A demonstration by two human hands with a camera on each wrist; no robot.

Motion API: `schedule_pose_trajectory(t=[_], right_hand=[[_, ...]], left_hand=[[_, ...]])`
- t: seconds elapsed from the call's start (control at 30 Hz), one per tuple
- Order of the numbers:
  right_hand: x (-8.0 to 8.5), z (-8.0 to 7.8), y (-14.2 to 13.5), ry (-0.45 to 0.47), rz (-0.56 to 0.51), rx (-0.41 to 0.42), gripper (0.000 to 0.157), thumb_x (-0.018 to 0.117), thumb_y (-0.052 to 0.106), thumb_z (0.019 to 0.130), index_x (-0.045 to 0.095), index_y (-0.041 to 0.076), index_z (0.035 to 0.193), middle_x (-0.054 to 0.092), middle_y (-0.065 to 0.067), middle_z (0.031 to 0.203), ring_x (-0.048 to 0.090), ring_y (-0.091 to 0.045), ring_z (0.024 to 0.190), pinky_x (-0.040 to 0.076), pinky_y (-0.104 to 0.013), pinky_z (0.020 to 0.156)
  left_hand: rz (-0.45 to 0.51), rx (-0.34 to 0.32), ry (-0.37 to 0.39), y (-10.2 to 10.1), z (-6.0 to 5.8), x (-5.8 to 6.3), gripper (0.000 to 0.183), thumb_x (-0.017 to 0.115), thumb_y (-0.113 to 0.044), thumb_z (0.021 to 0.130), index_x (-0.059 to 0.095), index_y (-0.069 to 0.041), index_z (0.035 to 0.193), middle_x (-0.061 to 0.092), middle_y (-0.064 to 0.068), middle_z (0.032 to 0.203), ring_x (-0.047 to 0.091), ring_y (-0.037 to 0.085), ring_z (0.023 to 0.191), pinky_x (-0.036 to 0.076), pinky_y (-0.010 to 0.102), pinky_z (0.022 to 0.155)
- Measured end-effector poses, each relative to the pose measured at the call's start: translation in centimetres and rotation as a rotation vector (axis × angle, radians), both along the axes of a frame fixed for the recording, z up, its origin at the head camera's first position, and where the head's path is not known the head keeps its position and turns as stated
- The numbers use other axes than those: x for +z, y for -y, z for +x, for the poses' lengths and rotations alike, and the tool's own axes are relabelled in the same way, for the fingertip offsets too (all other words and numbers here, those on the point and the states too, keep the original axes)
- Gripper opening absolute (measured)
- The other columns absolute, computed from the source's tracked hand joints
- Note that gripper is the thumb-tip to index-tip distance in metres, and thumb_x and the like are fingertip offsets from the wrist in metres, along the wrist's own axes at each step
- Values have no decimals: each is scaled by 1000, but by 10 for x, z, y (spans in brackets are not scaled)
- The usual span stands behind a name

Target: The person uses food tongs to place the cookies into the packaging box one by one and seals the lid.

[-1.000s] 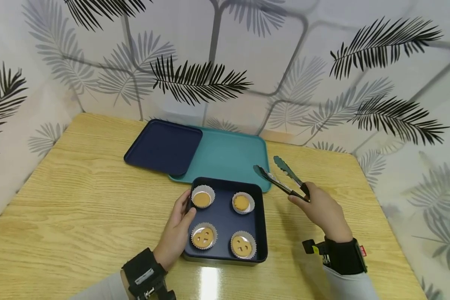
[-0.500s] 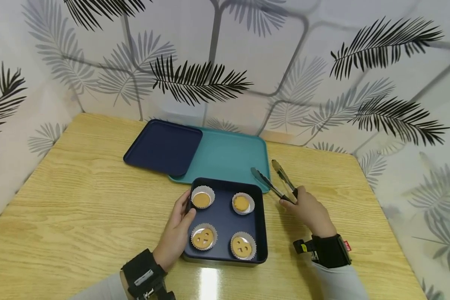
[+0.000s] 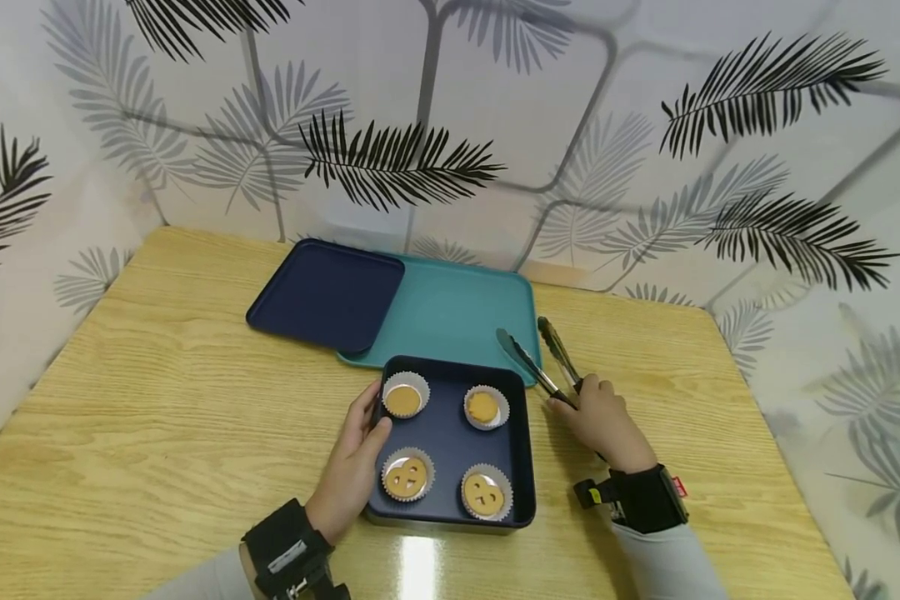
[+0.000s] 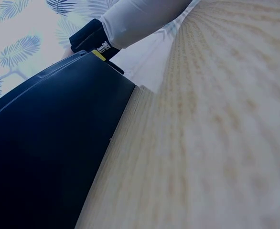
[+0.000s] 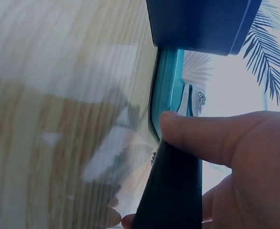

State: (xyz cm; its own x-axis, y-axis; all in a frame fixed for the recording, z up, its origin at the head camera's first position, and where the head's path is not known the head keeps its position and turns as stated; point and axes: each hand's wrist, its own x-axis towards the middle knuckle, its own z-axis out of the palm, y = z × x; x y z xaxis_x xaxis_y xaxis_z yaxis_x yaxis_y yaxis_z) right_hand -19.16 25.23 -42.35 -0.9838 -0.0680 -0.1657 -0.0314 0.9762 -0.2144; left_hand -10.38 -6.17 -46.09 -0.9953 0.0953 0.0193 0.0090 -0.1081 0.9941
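Note:
A dark blue square box (image 3: 450,442) stands on the table with paper cups inside, each holding a cookie. My left hand (image 3: 352,467) holds the box's left wall, thumb at the rim and fingers along the outside. To the right of the box, my right hand (image 3: 603,425) grips metal tongs (image 3: 528,358) by their black handles. The tongs' arms are spread, and nothing is between their tips, which point toward the far side over the teal tray's right edge. In the right wrist view the thumb (image 5: 197,136) presses along the black handle (image 5: 173,191). The left wrist view shows the box's side wall (image 4: 49,138).
A teal tray (image 3: 465,304) lies behind the box. A navy lid or shallow tray (image 3: 326,292) overlaps its left part. The wooden table (image 3: 157,433) meets a leaf-patterned wall (image 3: 450,125) at the back and right.
My right hand has moved left and slightly down with the tongs, closer to the box. The tongs' tips have come a little nearer each other. My left hand and the box have stayed put.

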Motion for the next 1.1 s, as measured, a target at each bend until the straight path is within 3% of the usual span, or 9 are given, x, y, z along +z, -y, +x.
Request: schedule_pose_trajectory(t=[0.27, 0.43, 0.57, 0.67, 0.77, 0.83, 0.97, 1.1], right_hand=[[2, 2, 6, -25, 41, 1, 61, 53, 50, 82, 43, -9, 89, 43, -26, 86, 42, -40, 76, 41, -47, 59], [2, 9, 4, -55, 1, -26, 78, 53, 52, 81, 34, -11, 123, 40, -38, 112, 39, -52, 97, 43, -62, 72], [7, 23, 10, -246, -217, -22, 72, 53, 41, 85, 26, -1, 136, 28, -35, 130, 29, -50, 115, 37, -68, 85], [11, 34, 28, -392, -478, 113, 56, 51, 28, 89, 31, 6, 135, 28, -28, 135, 30, -39, 122, 38, -64, 93], [7, 45, 51, -363, -682, 241, 54, 50, 23, 90, 26, 17, 138, 23, -19, 142, 25, -30, 129, 34, -65, 98], [0, 51, 64, -296, -755, 274, 59, 49, 21, 90, 18, 22, 141, 16, -17, 147, 17, -29, 133, 28, -68, 101], [-12, 57, 79, -251, -839, 209, 64, 48, 15, 91, 12, 23, 143, 6, -17, 151, 7, -29, 136, 17, -68, 104], [-16, 58, 83, -219, -933, 103, 65, 46, 2, 89, 14, 20, 143, 9, -16, 152, 6, -25, 137, 12, -63, 109]], left_hand=[[-3, 5, -6, 1, -2, -1, 49, 34, -21, 97, 15, -19, 142, 11, 7, 153, 7, 17, 136, 12, 51, 114], [-6, 12, -3, 1, -2, -2, 49, 34, -21, 97, 16, -18, 142, 12, 8, 152, 8, 18, 136, 13, 51, 114], [2, 6, -7, 1, -2, -2, 49, 34, -21, 97, 15, -18, 142, 11, 8, 152, 8, 18, 136, 12, 50, 114], [-11, 14, -11, 2, -2, 0, 49, 35, -22, 97, 16, -18, 142, 12, 9, 152, 8, 18, 136, 13, 51, 114], [-21, 21, -13, 4, -3, 2, 49, 35, -22, 97, 16, -18, 142, 12, 8, 152, 9, 18, 136, 14, 51, 114], [-16, 20, -12, 4, -4, 2, 49, 35, -22, 97, 16, -18, 142, 12, 8, 152, 8, 18, 136, 13, 51, 114], [0, 14, -6, 3, -3, 1, 49, 35, -20, 97, 16, -17, 142, 11, 8, 153, 8, 17, 136, 12, 50, 114], [-1, 13, 3, 2, -1, -1, 50, 36, -20, 96, 16, -17, 142, 11, 9, 153, 8, 18, 136, 11, 50, 114]])
